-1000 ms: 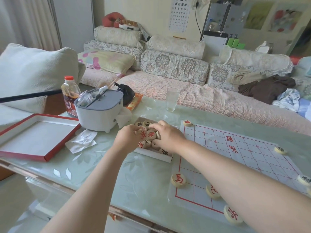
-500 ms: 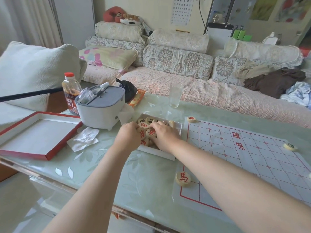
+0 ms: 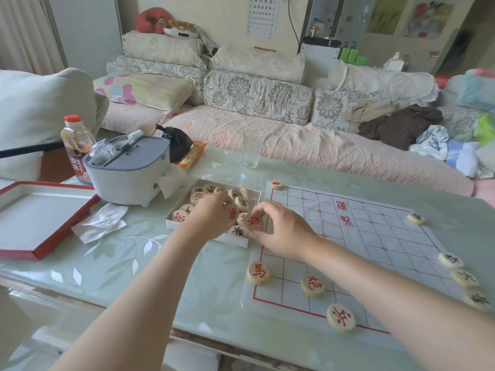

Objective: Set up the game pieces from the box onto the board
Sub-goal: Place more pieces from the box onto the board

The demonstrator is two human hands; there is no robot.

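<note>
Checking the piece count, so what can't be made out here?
Head view only:
- Box pieces beneath the left hand: covered by it; whether it holds one is hidden.
- Red-marked piece pinched by the right hand: character too blurred to read.
- Board near right corner: behind the right forearm.

Daylit living room with a floral sofa.
A long sofa [image 3: 267, 135] under quilted covers carries floral bolster cushions [image 3: 257, 95] against a pale wall [image 3: 227, 20] with an eye chart [image 3: 261, 16]; curtains [image 3: 24, 30] hang far left, and a glass-topped table [image 3: 115, 266] stands before the sofa.
</note>
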